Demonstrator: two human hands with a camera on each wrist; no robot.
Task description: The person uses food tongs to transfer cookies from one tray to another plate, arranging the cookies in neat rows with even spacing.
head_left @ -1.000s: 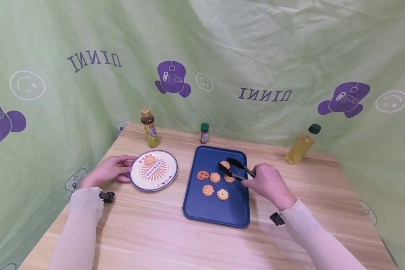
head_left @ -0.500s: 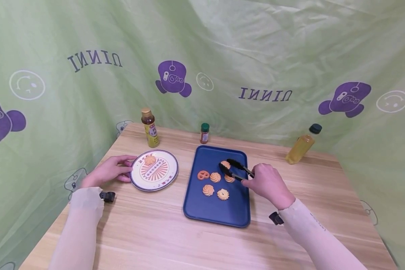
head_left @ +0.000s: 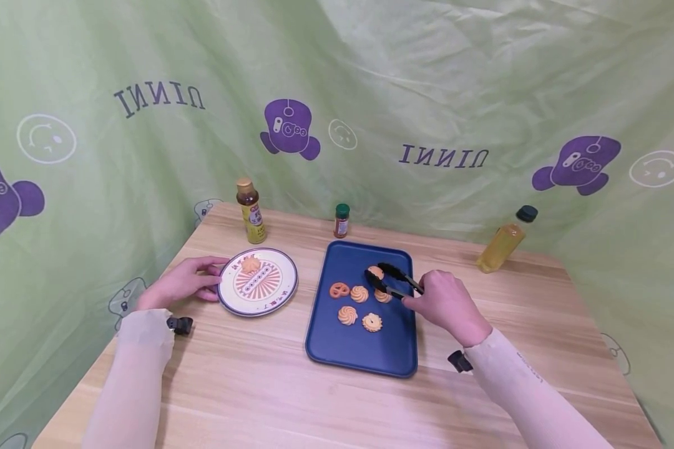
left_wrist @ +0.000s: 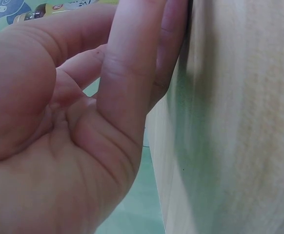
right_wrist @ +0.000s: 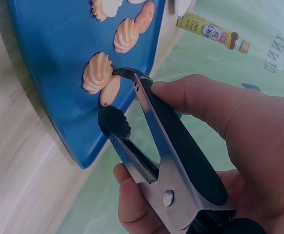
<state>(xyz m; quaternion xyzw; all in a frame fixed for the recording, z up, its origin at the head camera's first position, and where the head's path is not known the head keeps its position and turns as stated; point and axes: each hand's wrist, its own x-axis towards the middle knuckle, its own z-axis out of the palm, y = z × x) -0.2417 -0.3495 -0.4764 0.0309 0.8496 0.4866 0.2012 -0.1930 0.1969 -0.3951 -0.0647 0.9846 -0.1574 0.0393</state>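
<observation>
My left hand (head_left: 185, 280) holds the left rim of a round patterned plate (head_left: 278, 293), which bears one cookie (head_left: 251, 265). My right hand (head_left: 446, 305) grips black and silver tongs (right_wrist: 169, 151) over a blue tray (head_left: 359, 355). The tongs' black tips are apart, on either side of a cookie (right_wrist: 111, 91) near the tray's far right. A swirled cookie (right_wrist: 97, 73) lies against that one. Nearer the tray's middle are a pretzel (head_left: 339, 290), two swirled cookies (head_left: 359, 294) and a round scalloped cookie (head_left: 372, 322). In the left wrist view the plate is hidden behind the fingers.
A yellow-labelled bottle (head_left: 253, 218) stands behind the plate. Behind the tray is a small green-capped jar (head_left: 341, 221). An oil bottle (head_left: 501, 246) stands at the back right. A green printed curtain (head_left: 371, 81) hangs behind the wooden table (head_left: 247, 386).
Almost nothing moves. The view shifts slightly, while the left hand stays at the plate and the tongs stay around the same cookie.
</observation>
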